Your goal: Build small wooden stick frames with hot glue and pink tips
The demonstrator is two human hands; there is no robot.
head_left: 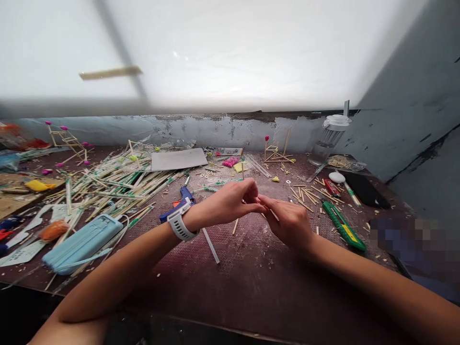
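My left hand (239,199), with a white watch (181,223) on its wrist, is closed above the middle of the table, fingers curled. Against its fingertips are the fingertips of my right hand (289,218), pressed together in a pinch. What lies between the fingers is hidden. Thin sticks show just above and below my left hand, one lower stick (235,226) slanting down. A blue glue gun (184,199) lies behind the watch, and a clear glue stick (211,245) points toward the front edge.
Many loose sticks (118,187) and a light-blue case (84,244) cover the left. Stick frames (276,155) stand at the back. On the right are a green cutter (343,225), a black phone (366,189) and a clear jug (327,139).
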